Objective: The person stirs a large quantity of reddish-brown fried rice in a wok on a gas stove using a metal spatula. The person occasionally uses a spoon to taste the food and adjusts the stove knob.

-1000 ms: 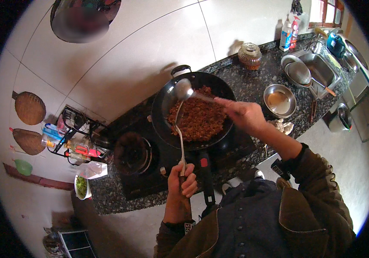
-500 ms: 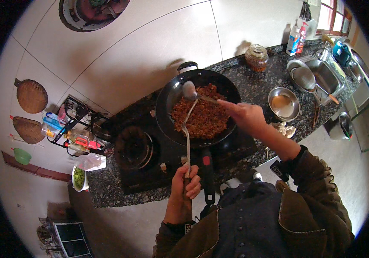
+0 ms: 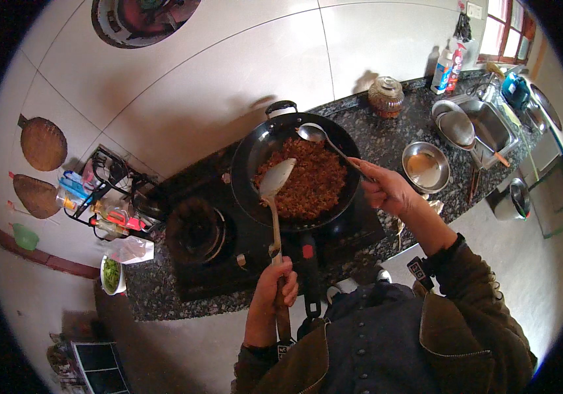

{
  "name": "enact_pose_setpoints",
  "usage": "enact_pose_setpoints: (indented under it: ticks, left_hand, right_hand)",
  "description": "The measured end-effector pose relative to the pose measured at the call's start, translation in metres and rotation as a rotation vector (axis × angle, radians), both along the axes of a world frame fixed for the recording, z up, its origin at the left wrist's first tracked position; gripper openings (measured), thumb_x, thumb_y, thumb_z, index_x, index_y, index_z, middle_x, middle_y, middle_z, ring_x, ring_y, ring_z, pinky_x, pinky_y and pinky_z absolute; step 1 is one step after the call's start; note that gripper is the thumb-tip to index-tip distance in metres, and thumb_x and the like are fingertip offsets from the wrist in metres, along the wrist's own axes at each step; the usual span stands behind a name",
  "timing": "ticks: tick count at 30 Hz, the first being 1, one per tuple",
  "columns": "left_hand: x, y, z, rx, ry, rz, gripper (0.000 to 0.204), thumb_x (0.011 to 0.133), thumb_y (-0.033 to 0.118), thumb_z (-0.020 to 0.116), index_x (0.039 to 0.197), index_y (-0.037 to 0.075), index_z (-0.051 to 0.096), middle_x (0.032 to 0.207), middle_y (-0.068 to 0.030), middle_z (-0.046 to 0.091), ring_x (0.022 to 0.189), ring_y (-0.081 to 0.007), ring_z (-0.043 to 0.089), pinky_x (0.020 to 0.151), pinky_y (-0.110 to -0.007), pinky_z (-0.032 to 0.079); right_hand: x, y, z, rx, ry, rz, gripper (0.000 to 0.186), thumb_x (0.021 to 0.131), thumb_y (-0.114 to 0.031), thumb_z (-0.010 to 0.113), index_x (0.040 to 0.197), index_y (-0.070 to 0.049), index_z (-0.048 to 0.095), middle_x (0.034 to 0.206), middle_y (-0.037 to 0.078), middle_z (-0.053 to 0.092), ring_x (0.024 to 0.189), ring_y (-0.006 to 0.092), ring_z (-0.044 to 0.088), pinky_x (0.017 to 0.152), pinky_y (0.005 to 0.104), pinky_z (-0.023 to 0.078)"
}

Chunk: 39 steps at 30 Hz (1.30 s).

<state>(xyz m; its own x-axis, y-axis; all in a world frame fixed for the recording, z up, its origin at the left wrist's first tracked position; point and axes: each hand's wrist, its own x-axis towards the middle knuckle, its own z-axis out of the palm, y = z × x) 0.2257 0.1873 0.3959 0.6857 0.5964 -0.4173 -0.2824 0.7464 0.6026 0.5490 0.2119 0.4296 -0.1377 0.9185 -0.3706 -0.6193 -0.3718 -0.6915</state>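
Note:
A black wok point(image 3: 245, 197) on the stove holds crumbly reddish-brown food point(image 3: 314, 180). My left hand point(image 3: 279, 282) is closed around the wooden handle of a metal spatula point(image 3: 277, 178), in front of the wok. The spatula's broad blade is over the left part of the food, its flat face showing. In my right hand point(image 3: 386, 187), at the wok's right rim, is a metal spoon point(image 3: 312, 132). Its bowl is over the far side of the wok, and its handle slants back to my fingers. The wok's long black handle point(image 3: 310, 276) points toward me, right of my left hand.
A blackened burner point(image 3: 197, 230) lies left of the wok. To the right are a metal bowl point(image 3: 444, 167) with pale liquid, a lidded glass jar point(image 3: 385, 97) and a sink point(image 3: 492, 125) with a strainer. A bottle rack point(image 3: 107, 190) and a bowl of greens point(image 3: 113, 276) stand left.
The spoon has moved off the spatula to the far side of the wok, and my right hand is slightly lower. The spatula's blade has turned from edge-on to showing its flat face.

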Motion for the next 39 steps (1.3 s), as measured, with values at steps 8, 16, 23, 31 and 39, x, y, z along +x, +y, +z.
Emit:
enact_pose_setpoints:
  ticks: [8,16,23,31,39]
  left_hand:
    - [0.026,0.002,0.031,0.298,0.514,-0.027,0.025,0.088,0.027,0.053,0.073,0.009,0.044,0.046,-0.0016,0.043,0.034,-0.0127,0.044,0.034,-0.025,0.037]
    - [0.028,0.009,0.032,0.398,0.637,-0.076,0.023,0.086,0.025,0.057,0.077,0.007,0.046,0.048,-0.0022,0.046,0.036,-0.0129,0.046,0.036,-0.026,0.037]
    - [0.014,0.002,0.037,0.439,0.778,-0.14,0.02,0.084,0.023,0.058,0.079,0.007,0.047,0.051,-0.0028,0.046,0.039,-0.0136,0.047,0.038,-0.028,0.038]
    - [0.0,0.022,0.028,0.436,0.897,-0.253,0.019,0.086,0.024,0.056,0.086,0.007,0.047,0.051,-0.002,0.045,0.038,-0.0136,0.044,0.037,-0.029,0.036]
    - [0.004,0.021,0.029,0.328,0.795,-0.109,0.018,0.084,0.021,0.057,0.081,0.006,0.047,0.05,-0.0039,0.044,0.037,-0.0144,0.045,0.037,-0.027,0.038]
  right_hand:
    - [-0.012,0.008,-0.018,0.27,-0.976,-0.093,0.032,0.092,-0.022,0.049,0.123,-0.013,0.053,0.069,-0.001,0.049,0.058,0.0078,0.043,0.053,0.0221,0.036]
    - [0.002,0.006,-0.03,0.337,-1.205,-0.154,0.03,0.09,-0.02,0.051,0.116,-0.007,0.058,0.104,0.014,0.064,0.096,0.0211,0.061,0.085,0.0313,0.045]
    - [0.037,0.009,-0.006,0.35,-1.066,-0.076,0.031,0.091,-0.019,0.05,0.118,-0.005,0.057,0.103,0.006,0.064,0.092,0.0109,0.055,0.083,0.0256,0.043]
    - [0.041,0.001,0.024,0.453,-1.073,0.267,0.031,0.092,-0.019,0.05,0.119,-0.006,0.057,0.096,0.002,0.062,0.085,0.0066,0.051,0.077,0.0227,0.043]
    - [0.023,0.006,-0.001,0.406,-0.93,-0.035,0.034,0.095,-0.02,0.045,0.125,-0.006,0.05,0.082,-0.002,0.06,0.069,0.0071,0.051,0.063,0.0236,0.044]
